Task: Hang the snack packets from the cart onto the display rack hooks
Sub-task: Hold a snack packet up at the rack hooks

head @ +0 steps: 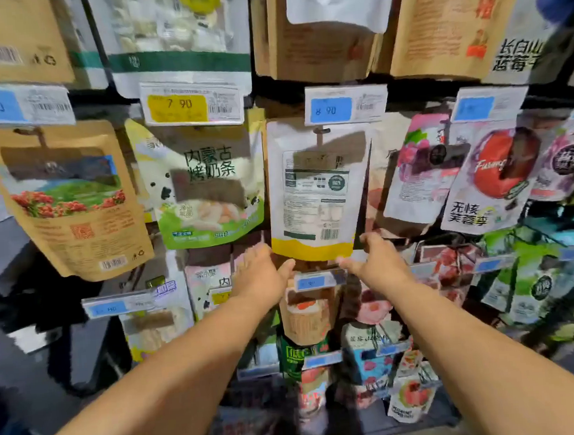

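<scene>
Only the head cam here. The white pouch with a yellow bottom band (317, 187) hangs back-side out on a metal hook (322, 132), long axis vertical, right above both hands. The left hand (262, 270) and right hand (375, 262) flank its bottom corners, equally near, fingers loose, seemingly gripping nothing. The blue price tag (330, 110) reads 8.90. The neighbouring green-white packet (204, 189) says 内蒙古烤奶条.

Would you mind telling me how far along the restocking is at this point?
Done: the white-and-yellow packet already hangs from its hook under the 8.90 tag. In hand: left hand and right hand are at its lower corners, apparently settling it. Left: unclear, since the cart is out of view.
</scene>
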